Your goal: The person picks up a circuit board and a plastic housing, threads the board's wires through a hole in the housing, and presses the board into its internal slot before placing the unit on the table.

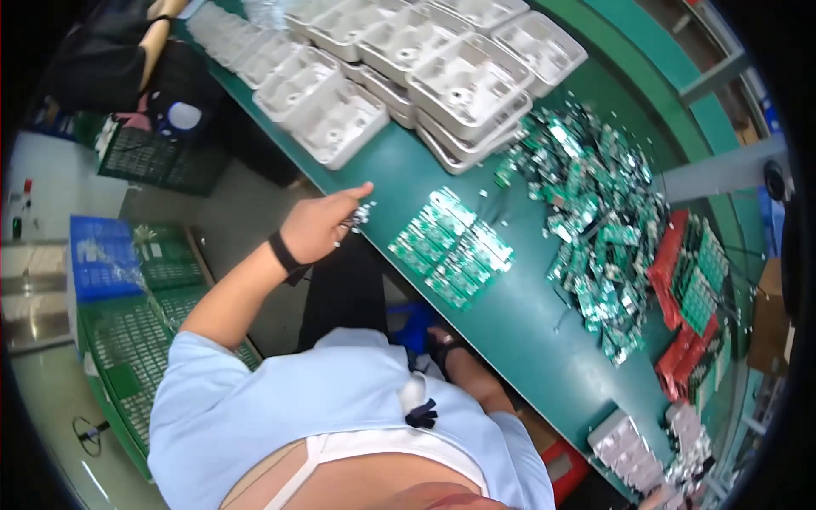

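Observation:
My left hand (319, 223), with a dark band at its wrist, is at the near edge of the bench. Its fingers are curled around a cluster of small white parts (360, 216), while the thumb or index finger points out past them. To its right, a group of green circuit boards (452, 248) in rows lies flat on the green bench top (408, 174). Low against my body, below the bench edge, is my right hand (440, 340), also with a dark wristband. It is small and dim there, and its fingers do not show clearly.
Beyond the boards spreads a big heap of loose green circuit boards (595, 221). Stacked grey-white plastic housings (463, 89) fill the far left. Red holders with boards (671, 272) stand at right. Green crates (153, 340) are on my left; a co-worker's arm (155, 42) shows top left.

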`<control>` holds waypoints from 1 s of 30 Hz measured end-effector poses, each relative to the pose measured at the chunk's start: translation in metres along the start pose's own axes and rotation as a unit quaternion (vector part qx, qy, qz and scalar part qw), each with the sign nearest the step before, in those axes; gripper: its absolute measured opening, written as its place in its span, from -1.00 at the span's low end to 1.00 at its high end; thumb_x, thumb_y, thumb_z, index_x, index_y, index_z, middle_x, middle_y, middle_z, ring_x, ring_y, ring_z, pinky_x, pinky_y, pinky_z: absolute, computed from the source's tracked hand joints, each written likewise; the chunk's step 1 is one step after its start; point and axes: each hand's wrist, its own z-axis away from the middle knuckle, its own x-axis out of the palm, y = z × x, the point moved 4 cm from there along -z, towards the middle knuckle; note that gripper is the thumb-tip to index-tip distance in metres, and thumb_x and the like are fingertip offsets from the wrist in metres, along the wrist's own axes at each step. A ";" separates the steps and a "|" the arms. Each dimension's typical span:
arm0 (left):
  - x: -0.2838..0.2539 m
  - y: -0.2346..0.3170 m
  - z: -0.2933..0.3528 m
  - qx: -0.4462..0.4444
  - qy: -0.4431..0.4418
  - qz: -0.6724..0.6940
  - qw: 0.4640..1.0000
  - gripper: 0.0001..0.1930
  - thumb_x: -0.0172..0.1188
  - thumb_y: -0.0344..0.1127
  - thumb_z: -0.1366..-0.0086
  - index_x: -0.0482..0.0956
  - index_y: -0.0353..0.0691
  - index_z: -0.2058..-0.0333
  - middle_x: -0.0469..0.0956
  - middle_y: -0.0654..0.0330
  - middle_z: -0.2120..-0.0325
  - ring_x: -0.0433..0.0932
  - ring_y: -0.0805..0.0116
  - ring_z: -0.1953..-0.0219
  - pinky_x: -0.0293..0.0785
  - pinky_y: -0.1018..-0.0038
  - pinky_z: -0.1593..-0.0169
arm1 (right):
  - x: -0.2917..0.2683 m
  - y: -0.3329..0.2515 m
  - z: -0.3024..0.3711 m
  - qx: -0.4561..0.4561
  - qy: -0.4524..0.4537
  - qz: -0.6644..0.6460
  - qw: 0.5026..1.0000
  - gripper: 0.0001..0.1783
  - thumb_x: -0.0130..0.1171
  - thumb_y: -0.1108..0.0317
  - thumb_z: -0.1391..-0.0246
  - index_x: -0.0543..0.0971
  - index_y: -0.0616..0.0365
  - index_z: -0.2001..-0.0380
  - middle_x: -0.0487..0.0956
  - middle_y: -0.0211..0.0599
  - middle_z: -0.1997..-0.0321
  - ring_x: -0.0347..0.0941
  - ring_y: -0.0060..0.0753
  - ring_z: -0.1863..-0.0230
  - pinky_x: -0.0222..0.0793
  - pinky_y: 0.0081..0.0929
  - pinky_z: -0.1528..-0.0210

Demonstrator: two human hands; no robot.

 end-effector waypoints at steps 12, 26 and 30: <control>0.007 -0.007 -0.011 0.033 0.008 -0.013 0.999 -0.37 0.15 -0.60 -0.27 0.52 -0.07 -0.33 0.62 -0.11 -0.10 0.69 -0.14 0.04 0.65 0.18 0.03 | -0.059 -0.105 0.171 -0.449 -0.193 -0.185 0.852 -0.64 0.14 0.17 -0.42 0.67 0.16 -0.09 0.74 -0.26 -0.03 0.62 -0.32 0.03 0.50 -0.27 -0.15; -0.022 0.068 0.017 0.160 0.051 0.086 0.982 -0.75 0.28 -0.50 -0.32 0.60 -0.34 0.04 0.67 -0.03 0.16 0.66 0.03 0.31 0.59 0.42 0.17 | 0.097 -0.044 0.517 -0.717 0.099 0.156 0.672 -0.77 0.13 0.33 -0.45 0.63 0.26 0.03 0.54 -0.46 0.35 0.35 -0.63 0.39 0.26 -0.63 0.31; -0.017 0.110 0.026 0.191 0.013 0.178 0.965 -0.69 0.40 -0.42 -0.31 0.64 -0.29 -0.01 0.68 0.05 0.27 0.63 0.10 0.38 0.58 0.44 0.23 | 0.105 -0.053 0.546 -0.821 0.120 0.042 0.557 -0.78 0.11 0.32 -0.47 0.61 0.26 0.05 0.44 -0.52 0.42 0.20 -0.73 0.46 0.07 -0.67 0.42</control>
